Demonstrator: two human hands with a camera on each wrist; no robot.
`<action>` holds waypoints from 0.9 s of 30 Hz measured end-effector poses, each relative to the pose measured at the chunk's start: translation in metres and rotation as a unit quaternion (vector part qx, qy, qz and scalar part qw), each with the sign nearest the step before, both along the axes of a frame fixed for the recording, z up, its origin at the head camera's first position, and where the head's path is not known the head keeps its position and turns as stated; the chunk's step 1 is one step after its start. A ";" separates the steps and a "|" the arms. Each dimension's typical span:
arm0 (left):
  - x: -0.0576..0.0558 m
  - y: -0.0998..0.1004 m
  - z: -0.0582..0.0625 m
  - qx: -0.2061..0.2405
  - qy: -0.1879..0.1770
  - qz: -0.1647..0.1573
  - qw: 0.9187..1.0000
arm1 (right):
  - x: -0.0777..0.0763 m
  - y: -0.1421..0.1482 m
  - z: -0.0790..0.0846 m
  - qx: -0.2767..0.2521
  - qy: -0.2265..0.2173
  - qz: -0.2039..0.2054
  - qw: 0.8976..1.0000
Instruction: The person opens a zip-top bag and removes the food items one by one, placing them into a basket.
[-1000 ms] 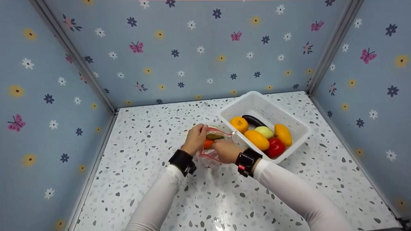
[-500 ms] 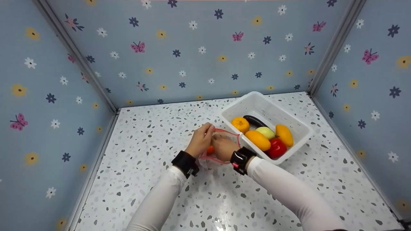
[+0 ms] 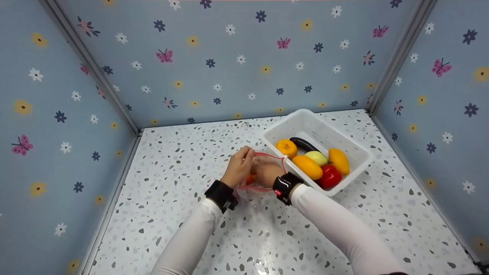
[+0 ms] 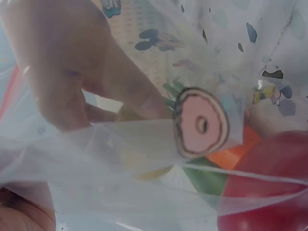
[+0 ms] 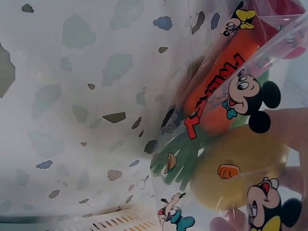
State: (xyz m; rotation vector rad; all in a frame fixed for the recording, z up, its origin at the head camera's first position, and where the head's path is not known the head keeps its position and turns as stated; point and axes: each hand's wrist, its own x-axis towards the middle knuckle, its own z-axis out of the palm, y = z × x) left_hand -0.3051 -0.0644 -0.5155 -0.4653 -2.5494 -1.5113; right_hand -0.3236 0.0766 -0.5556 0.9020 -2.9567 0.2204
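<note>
My left hand (image 3: 237, 168) grips the rim of a clear zip bag (image 3: 263, 154) with red edging. My right hand (image 3: 267, 173) reaches down into the bag's mouth. In the right wrist view its fingers curl about a yellowish oval vegetable (image 5: 240, 168), perhaps a potato, seen through the film. Beside that lies an orange carrot (image 5: 216, 82) with a green top. A round red vegetable or fruit (image 4: 269, 187) is at the right of the left wrist view. Cartoon figures are printed on the film. The hands hide most of the bag's inside in the head view.
A white plastic basket (image 3: 332, 131) stands right against the bag. It bears a small pumpkin (image 3: 286, 148), an eggplant (image 3: 303, 144), a red pepper (image 3: 330, 176) and several yellow or pale pieces. Patterned walls enclose the speckled table (image 3: 183, 160).
My right hand has moved left and deeper into the bag, covering the yellowish-green piece seen earlier. The left hand has shifted slightly right and holds the rim throughout. The basket stays put.
</note>
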 end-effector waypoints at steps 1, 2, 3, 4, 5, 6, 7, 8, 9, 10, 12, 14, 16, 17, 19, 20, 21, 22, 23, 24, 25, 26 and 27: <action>-0.001 0.000 -0.001 0.002 0.000 0.003 1.000 | 0.000 0.000 -0.001 -0.004 -0.002 -0.009 1.000; -0.001 -0.001 -0.001 0.004 0.000 0.005 1.000 | 0.000 0.000 -0.001 -0.004 -0.004 -0.019 1.000; -0.002 -0.001 -0.002 0.005 -0.002 0.008 1.000 | 0.000 0.000 -0.001 -0.003 -0.005 -0.029 1.000; -0.003 -0.002 -0.003 0.005 -0.004 0.011 1.000 | 0.000 0.000 -0.002 -0.003 -0.006 -0.036 0.999; -0.003 -0.002 -0.004 0.005 -0.005 0.013 1.000 | 0.000 0.001 -0.002 -0.003 -0.004 -0.043 0.999; -0.004 -0.003 -0.005 0.007 -0.007 0.014 1.000 | 0.000 0.001 -0.003 -0.002 -0.004 -0.045 0.999; -0.004 -0.003 -0.006 0.007 -0.007 0.016 1.000 | 0.000 0.001 -0.003 -0.003 -0.004 -0.046 0.999; -0.004 -0.004 -0.008 0.005 -0.008 0.018 1.000 | 0.000 0.002 -0.004 -0.004 -0.005 -0.046 0.999; -0.005 -0.004 -0.009 0.003 -0.008 0.019 1.000 | 0.001 0.002 -0.004 -0.008 -0.008 -0.047 0.999; -0.005 -0.005 -0.010 0.002 -0.008 0.020 1.000 | 0.001 0.002 -0.005 -0.015 -0.008 -0.046 0.999; -0.006 -0.006 -0.012 -0.002 -0.006 0.025 1.000 | 0.000 0.003 -0.007 -0.021 -0.006 -0.039 0.999; -0.007 -0.006 -0.014 -0.006 -0.007 0.029 1.000 | -0.001 0.005 -0.010 -0.024 -0.001 -0.028 0.999; -0.008 -0.007 -0.016 -0.011 -0.007 0.032 0.999 | -0.002 0.006 -0.013 -0.025 -0.002 -0.019 1.000; -0.008 -0.007 -0.017 -0.013 -0.008 0.033 0.999 | -0.002 0.007 -0.014 -0.025 -0.007 -0.012 1.000; -0.009 -0.008 -0.019 -0.016 -0.011 0.031 0.999 | -0.002 0.009 -0.017 -0.035 -0.029 -0.006 0.999; -0.009 -0.008 -0.019 -0.018 -0.013 0.030 0.999 | -0.003 0.009 -0.019 -0.039 -0.039 -0.004 0.998; -0.009 -0.008 -0.020 -0.020 -0.015 0.030 0.999 | -0.003 0.009 -0.021 -0.048 -0.051 -0.001 0.998; -0.009 -0.009 -0.022 -0.022 -0.017 0.031 0.999 | -0.003 0.010 -0.022 -0.054 -0.061 0.002 0.997; -0.010 -0.009 -0.023 -0.024 -0.018 0.032 0.999 | -0.003 0.010 -0.023 -0.056 -0.068 0.003 0.996; -0.010 -0.009 -0.024 -0.026 -0.021 0.033 0.999 | -0.003 0.010 -0.024 -0.057 -0.075 0.003 0.996; -0.010 -0.010 -0.027 -0.028 -0.023 0.036 0.999 | -0.003 0.010 -0.025 -0.056 -0.079 0.002 0.995; -0.010 -0.010 -0.029 -0.030 -0.024 0.038 0.999 | -0.002 0.010 -0.025 -0.054 -0.081 0.002 0.995; -0.010 -0.011 -0.031 -0.032 -0.024 0.040 0.998 | -0.002 0.010 -0.025 -0.053 -0.087 0.001 0.995</action>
